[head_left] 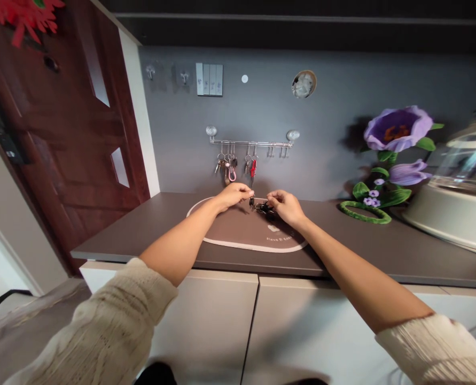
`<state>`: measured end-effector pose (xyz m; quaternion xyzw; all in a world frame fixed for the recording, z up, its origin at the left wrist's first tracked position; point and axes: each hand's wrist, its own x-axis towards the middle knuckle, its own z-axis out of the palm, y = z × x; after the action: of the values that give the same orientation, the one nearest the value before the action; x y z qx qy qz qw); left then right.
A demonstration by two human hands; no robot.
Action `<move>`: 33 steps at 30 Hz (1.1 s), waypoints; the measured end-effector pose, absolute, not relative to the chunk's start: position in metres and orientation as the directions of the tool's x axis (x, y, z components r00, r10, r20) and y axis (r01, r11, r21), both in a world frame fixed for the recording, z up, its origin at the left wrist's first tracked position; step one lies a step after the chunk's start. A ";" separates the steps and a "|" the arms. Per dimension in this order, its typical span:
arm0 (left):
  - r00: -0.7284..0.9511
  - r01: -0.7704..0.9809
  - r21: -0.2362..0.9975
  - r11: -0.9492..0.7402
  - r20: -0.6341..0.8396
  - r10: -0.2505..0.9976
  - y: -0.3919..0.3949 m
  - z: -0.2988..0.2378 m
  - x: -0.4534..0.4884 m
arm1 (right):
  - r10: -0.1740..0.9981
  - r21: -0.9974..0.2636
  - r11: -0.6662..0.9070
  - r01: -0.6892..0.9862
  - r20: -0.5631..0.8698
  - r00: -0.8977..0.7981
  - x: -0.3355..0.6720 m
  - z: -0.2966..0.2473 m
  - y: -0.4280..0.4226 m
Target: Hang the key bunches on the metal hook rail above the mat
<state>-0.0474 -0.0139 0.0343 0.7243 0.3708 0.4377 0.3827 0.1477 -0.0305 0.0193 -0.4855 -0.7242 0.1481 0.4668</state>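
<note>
The left hand (pixel 233 195) and the right hand (pixel 288 207) meet low in the middle of the frame, over a small dark key bunch (pixel 264 208) held just above a brown placemat (pixel 238 230) with a cream rim. The right hand's fingers (pixel 276 198) close in a narrow pinch on the bunch. The left hand's fingers (pixel 246 188) are also drawn narrow at its left end, but whether they grip it is too small to tell. The mat lies on a dark countertop (pixel 382 238) above white cabinet doors (pixel 205 321). Just above the hands, a metal hook rail (pixel 250 143) on the grey wall carries hanging keys (pixel 225 163), including a pink loop (pixel 232 174) and a red fob (pixel 254 168). Artificial purple flowers (pixel 398 129) stand to the right, a cream appliance (pixel 454 208) sits at the right edge, and a dark wooden door (pixel 77 133) fills the upper left
</note>
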 end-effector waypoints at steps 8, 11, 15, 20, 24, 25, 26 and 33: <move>0.296 -0.020 0.928 -0.371 0.360 0.885 -0.014 0.031 -0.034 | 0.804 -0.715 0.590 0.374 0.561 -0.196 0.142 0.020 -0.036; 0.259 -0.076 0.935 -0.346 0.354 0.899 -0.015 0.029 -0.028 | 0.795 -0.721 0.606 0.335 0.561 -0.230 0.141 0.020 -0.037; 0.261 -0.140 0.937 -0.322 0.348 0.901 -0.017 0.025 -0.022 | 0.802 -0.737 0.597 0.318 0.553 -0.224 0.141 0.019 -0.037; 0.287 -0.188 0.932 -0.311 0.355 0.890 -0.018 0.020 -0.018 | 0.798 -0.746 0.602 0.284 0.564 -0.212 0.140 0.019 -0.038; 0.294 -0.199 0.928 -0.314 0.362 0.884 -0.019 0.019 -0.016 | 0.789 -0.739 0.615 0.276 0.575 -0.217 0.141 0.019 -0.037; 0.290 -0.198 0.927 -0.318 0.365 0.885 -0.019 0.020 -0.016 | 0.786 -0.734 0.618 0.283 0.580 -0.214 0.141 0.019 -0.037; 0.281 -0.194 0.926 -0.323 0.368 0.886 -0.020 0.020 -0.015 | 0.783 -0.727 0.622 0.291 0.585 -0.211 0.141 0.019 -0.037; 0.184 -0.068 0.894 -0.444 0.448 0.875 -0.023 0.020 -0.012 | 0.762 -0.677 0.640 0.362 0.619 -0.189 0.144 0.020 -0.036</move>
<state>-0.0123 -0.0231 0.0202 0.6422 0.3140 0.5562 0.4238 0.1435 -0.0359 0.0199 -0.3767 -0.7462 0.1948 0.5132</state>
